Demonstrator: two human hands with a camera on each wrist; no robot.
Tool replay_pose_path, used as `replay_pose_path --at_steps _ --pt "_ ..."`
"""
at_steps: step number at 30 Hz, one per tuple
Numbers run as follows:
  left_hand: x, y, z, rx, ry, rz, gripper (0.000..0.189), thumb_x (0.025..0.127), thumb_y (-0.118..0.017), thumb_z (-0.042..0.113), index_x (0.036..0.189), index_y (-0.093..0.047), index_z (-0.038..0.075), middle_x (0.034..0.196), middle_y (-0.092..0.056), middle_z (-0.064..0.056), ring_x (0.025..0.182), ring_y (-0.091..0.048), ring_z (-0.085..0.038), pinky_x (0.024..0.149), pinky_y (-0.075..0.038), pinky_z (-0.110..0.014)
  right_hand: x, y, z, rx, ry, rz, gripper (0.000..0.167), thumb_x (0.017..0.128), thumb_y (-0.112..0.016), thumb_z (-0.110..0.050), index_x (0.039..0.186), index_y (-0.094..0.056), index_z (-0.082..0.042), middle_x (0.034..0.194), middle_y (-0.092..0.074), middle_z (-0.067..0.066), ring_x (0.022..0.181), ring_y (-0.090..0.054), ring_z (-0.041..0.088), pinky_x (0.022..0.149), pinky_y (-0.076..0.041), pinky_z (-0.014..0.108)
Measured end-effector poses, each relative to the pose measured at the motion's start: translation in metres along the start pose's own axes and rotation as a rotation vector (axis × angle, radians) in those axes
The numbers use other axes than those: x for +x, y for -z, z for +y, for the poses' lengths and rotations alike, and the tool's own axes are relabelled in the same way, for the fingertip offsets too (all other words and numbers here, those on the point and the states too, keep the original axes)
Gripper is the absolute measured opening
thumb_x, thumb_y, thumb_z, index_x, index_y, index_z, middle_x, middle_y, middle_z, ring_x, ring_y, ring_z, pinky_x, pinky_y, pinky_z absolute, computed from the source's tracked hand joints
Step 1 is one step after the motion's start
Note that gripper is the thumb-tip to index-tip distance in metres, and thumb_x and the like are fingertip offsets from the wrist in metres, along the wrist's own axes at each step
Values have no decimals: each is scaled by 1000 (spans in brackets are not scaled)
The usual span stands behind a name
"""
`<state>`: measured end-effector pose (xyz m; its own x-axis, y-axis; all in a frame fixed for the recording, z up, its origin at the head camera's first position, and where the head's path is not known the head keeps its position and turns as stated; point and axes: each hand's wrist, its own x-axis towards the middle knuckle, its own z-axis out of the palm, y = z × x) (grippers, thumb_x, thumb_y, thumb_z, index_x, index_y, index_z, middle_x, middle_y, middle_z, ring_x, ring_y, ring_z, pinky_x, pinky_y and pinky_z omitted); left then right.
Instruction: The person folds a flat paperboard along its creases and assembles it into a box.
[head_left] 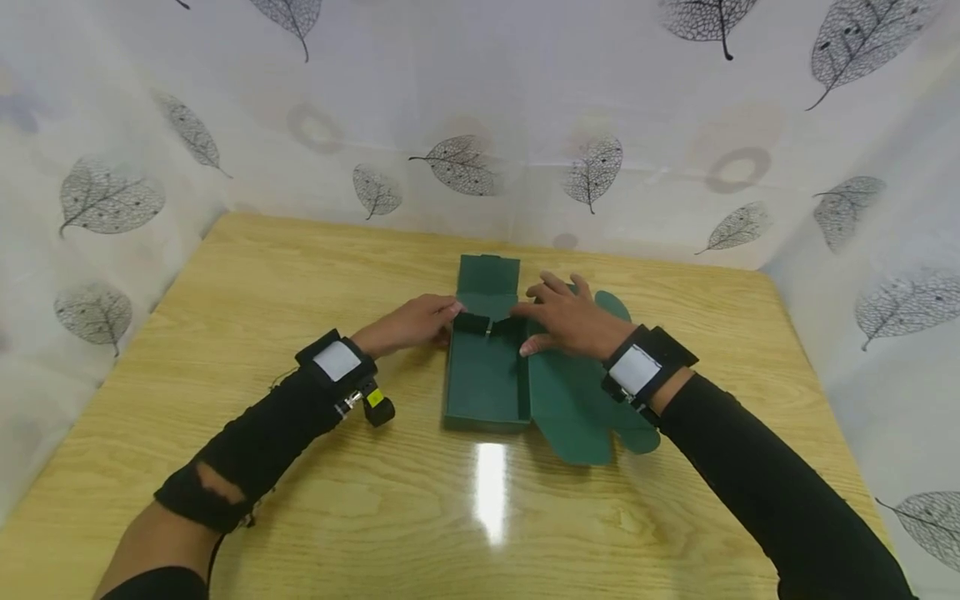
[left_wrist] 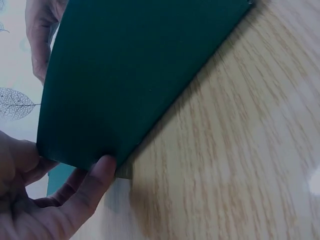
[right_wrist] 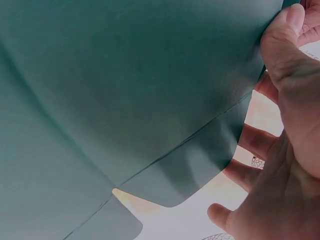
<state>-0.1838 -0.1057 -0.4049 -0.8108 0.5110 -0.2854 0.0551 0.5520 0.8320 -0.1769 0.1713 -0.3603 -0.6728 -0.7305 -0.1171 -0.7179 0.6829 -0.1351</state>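
Note:
A dark green cardboard box stands on the table, its tray facing up and its far end panel folded outward. My left hand pinches the far left corner, thumb on the outside of the side wall in the left wrist view. At the far right corner is my right hand, its fingers spread. Its thumb lies at the right wall, and its index fingertip touches a dark flap. Another small flap folds inward beside the left hand. In the right wrist view, several fingers pass behind the lid's side flap.
The box's lid, with rounded side flaps, spreads out to the right under the right forearm. Both wrists wear strapped devices. A leaf-patterned curtain borders the back and sides of the wooden table.

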Motion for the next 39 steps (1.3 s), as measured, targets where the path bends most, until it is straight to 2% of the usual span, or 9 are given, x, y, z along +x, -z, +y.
replay_pose_path --at_steps 9,11,13,17,21,26,30,36,39 --pt "7 0 4 -6 83 53 39 111 -41 32 112 -61 -1 101 -63 -14 82 -61 -20 75 -48 -31 1 2 -2 1 -13 -19 62 86 -73 -47 138 -61 -14 141 -53 23 144 -30 49 111 -17 74" --pt "13 0 3 -34 130 63 42 108 -45 37 118 -56 -3 107 -61 -17 85 -62 -22 80 -49 -34 2 2 -2 -1 -21 -25 62 87 -73 -47 138 -61 -14 142 -53 23 144 -30 48 111 -18 74" --pt "18 1 1 -74 182 57 54 106 -49 39 137 -47 -4 127 -57 -21 95 -65 -26 92 -49 -38 2 1 -3 -2 -25 -29 63 87 -73 -48 139 -61 -14 142 -52 22 144 -31 48 111 -18 73" --pt "25 3 -1 -128 248 1 82 102 -53 45 158 -19 -5 156 -35 -25 122 -59 -33 112 -39 -44 2 1 -4 7 -32 -37 64 87 -72 -48 140 -60 -13 143 -52 22 145 -29 47 112 -17 73" --pt "27 3 -1 -166 244 -22 88 100 -57 48 159 -16 -3 158 -33 -23 130 -51 -34 114 -36 -45 1 2 -4 3 -36 -35 66 86 -72 -48 140 -59 -12 143 -52 22 145 -29 47 112 -18 73" --pt "28 1 1 -271 240 54 77 98 -65 41 154 -27 4 140 -51 -23 122 -55 -33 105 -44 -45 0 2 -4 30 -48 -32 69 86 -74 -47 139 -58 -6 143 -53 21 145 -29 47 112 -18 73" --pt "25 -4 1 -156 89 138 49 102 -62 36 134 -45 3 132 -54 -24 118 -57 -35 96 -50 -46 -1 1 -4 68 -66 4 74 84 -78 -46 134 -53 3 136 -54 23 143 -32 47 111 -20 73" --pt "16 -14 0 180 -320 339 22 99 -67 16 115 -67 1 111 -64 -16 99 -60 -27 84 -52 -40 -3 2 -5 129 -103 37 90 83 -81 -44 142 -35 5 138 -49 27 136 -43 43 110 -23 73" --pt "11 -17 4 286 -393 371 25 95 -68 3 120 -71 2 104 -68 -13 94 -62 -26 84 -53 -38 -4 2 -5 126 -86 32 98 83 -80 -44 154 -28 -1 148 -46 25 143 -34 45 111 -21 72"
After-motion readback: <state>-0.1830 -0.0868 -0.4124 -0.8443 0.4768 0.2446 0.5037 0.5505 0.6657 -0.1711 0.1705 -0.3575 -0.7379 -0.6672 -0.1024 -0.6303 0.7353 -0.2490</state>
